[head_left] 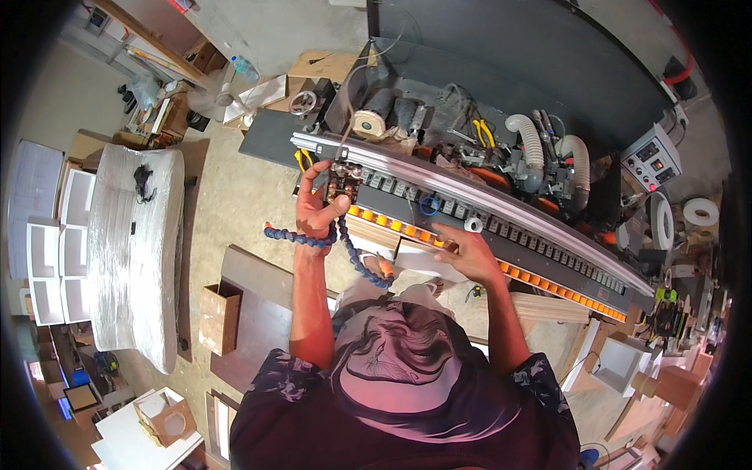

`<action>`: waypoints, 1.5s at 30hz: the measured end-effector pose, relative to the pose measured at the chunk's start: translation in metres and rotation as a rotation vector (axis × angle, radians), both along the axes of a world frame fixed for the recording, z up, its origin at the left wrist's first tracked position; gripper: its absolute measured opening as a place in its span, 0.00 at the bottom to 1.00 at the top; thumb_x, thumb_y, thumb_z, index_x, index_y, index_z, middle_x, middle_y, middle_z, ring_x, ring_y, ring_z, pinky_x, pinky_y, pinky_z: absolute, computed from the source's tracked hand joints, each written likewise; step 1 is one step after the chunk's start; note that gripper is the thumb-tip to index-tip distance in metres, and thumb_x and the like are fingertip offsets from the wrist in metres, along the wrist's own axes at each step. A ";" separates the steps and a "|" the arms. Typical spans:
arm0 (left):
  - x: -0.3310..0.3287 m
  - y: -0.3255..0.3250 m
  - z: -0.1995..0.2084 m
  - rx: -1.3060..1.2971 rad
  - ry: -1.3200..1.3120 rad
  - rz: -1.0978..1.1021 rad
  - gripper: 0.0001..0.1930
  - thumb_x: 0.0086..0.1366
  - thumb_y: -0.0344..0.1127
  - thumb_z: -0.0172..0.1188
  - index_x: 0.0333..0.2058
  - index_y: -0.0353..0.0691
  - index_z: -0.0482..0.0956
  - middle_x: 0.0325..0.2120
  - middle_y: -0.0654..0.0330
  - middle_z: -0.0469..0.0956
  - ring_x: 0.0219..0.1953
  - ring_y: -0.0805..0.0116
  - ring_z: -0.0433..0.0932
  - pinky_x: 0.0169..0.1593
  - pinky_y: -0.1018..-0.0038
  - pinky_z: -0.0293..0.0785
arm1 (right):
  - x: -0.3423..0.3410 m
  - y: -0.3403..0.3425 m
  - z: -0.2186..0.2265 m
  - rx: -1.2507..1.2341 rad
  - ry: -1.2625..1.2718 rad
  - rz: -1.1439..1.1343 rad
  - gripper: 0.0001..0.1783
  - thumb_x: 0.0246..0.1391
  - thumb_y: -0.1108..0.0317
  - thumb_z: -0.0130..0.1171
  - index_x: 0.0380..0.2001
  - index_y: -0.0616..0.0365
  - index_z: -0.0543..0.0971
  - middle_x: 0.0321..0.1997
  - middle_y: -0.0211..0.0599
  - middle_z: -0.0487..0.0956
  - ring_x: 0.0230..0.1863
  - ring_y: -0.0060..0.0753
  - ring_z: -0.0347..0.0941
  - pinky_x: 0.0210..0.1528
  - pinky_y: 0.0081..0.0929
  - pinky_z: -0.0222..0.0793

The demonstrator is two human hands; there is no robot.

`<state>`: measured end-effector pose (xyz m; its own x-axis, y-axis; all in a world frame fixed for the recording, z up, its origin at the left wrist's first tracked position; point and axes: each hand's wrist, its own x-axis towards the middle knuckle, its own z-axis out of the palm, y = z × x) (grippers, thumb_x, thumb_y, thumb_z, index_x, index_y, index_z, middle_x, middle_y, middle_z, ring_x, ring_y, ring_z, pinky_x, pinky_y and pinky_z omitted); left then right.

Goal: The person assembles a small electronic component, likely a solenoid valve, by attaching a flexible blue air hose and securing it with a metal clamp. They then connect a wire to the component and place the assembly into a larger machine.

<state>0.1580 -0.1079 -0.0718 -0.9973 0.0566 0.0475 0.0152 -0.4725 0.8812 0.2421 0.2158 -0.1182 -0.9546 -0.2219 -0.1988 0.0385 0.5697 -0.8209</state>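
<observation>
Workshop: pale concrete floor (205, 172), with a long wrapped slab in clear shiny plastic (135, 251) at the left of the frame and white box-shaped shelves (61, 262) beyond it.
Machine: a long dark machine with a silver metal rail (470, 200) slants from upper centre down to the right; a row of small orange-yellow pieces (403, 228) lines its near edge.
Left hand: at centre-left, thumb and fingers closed around a dark metal block with small round fittings (343, 182) — the hand (316, 215) is raised at the machine's left end.
Block: just left of upper centre, in front of the rail's left end.
Hoses: blue segmented hoses with orange tips (362, 266) hang by the left wrist and below the block, one curving left, the other down to the right.
Right hand: right of centre, fingers partly spread and index extended leftward; the hand (476, 257) is at the orange-yellow row — whether it touches, I cannot tell.
Rings: a white round ring (473, 225) sits just above the right hand, a blue ring (429, 205) farther up-left.
Upper right: white ribbed ducts (578, 164) and a pale control box with buttons (652, 157).
</observation>
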 end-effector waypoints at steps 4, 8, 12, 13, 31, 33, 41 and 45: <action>-0.012 -0.009 0.000 -0.042 0.009 -0.023 0.41 0.57 0.22 0.79 0.68 0.40 0.68 0.51 0.54 0.85 0.51 0.67 0.84 0.57 0.70 0.80 | -0.007 -0.030 -0.007 -0.357 -0.131 -0.188 0.19 0.55 0.68 0.76 0.50 0.58 0.86 0.36 0.41 0.89 0.31 0.28 0.83 0.36 0.30 0.78; -0.033 -0.028 -0.008 -0.051 0.042 -0.072 0.43 0.55 0.22 0.80 0.68 0.41 0.68 0.50 0.55 0.85 0.49 0.68 0.84 0.55 0.71 0.81 | -0.022 -0.049 -0.006 -0.180 -0.091 -0.237 0.11 0.58 0.65 0.76 0.33 0.63 0.87 0.22 0.31 0.82 0.24 0.20 0.76 0.27 0.26 0.70; -0.052 -0.045 -0.020 0.099 0.084 -0.149 0.47 0.53 0.20 0.79 0.69 0.40 0.64 0.50 0.54 0.84 0.47 0.68 0.84 0.54 0.70 0.81 | -0.048 -0.057 -0.010 -0.003 0.047 -0.243 0.12 0.59 0.65 0.75 0.40 0.62 0.88 0.22 0.32 0.80 0.24 0.19 0.74 0.29 0.25 0.71; -0.059 -0.056 -0.035 0.175 0.085 -0.176 0.49 0.52 0.20 0.79 0.70 0.40 0.62 0.51 0.54 0.84 0.48 0.67 0.84 0.54 0.70 0.81 | -0.065 -0.066 -0.010 -0.035 0.057 -0.281 0.13 0.59 0.65 0.75 0.42 0.62 0.88 0.23 0.31 0.80 0.24 0.18 0.72 0.30 0.24 0.71; -0.023 -0.032 -0.043 0.514 -0.035 -0.086 0.51 0.52 0.46 0.85 0.70 0.47 0.63 0.55 0.45 0.80 0.50 0.50 0.86 0.51 0.54 0.87 | -0.177 -0.015 -0.089 0.263 0.378 -0.586 0.15 0.65 0.53 0.68 0.40 0.54 0.83 0.31 0.48 0.86 0.34 0.58 0.84 0.36 0.49 0.77; -0.022 -0.014 -0.043 0.486 -0.045 -0.042 0.50 0.52 0.48 0.85 0.69 0.45 0.65 0.53 0.47 0.81 0.47 0.51 0.86 0.48 0.56 0.87 | -0.175 -0.012 -0.091 0.229 0.361 -0.532 0.15 0.65 0.53 0.67 0.45 0.51 0.83 0.32 0.47 0.86 0.35 0.57 0.85 0.37 0.49 0.78; -0.039 0.039 -0.054 0.462 -0.064 -0.103 0.47 0.55 0.52 0.82 0.67 0.40 0.69 0.53 0.50 0.82 0.47 0.51 0.85 0.49 0.54 0.85 | -0.177 -0.008 -0.082 0.171 0.340 -0.415 0.15 0.68 0.52 0.62 0.38 0.52 0.83 0.31 0.48 0.86 0.36 0.60 0.84 0.39 0.53 0.76; -0.053 0.055 -0.062 0.483 -0.089 -0.039 0.46 0.55 0.53 0.82 0.67 0.38 0.71 0.53 0.50 0.82 0.49 0.51 0.84 0.51 0.52 0.82 | -0.179 -0.006 -0.079 0.132 0.375 -0.347 0.17 0.69 0.52 0.61 0.32 0.54 0.81 0.27 0.50 0.83 0.33 0.62 0.82 0.37 0.54 0.73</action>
<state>0.1054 -0.0531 -0.1342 -0.9962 0.0864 -0.0079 -0.0761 -0.8261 0.5584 0.0628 0.2100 -0.1976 -0.9785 0.1237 0.1652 -0.0390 0.6752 -0.7366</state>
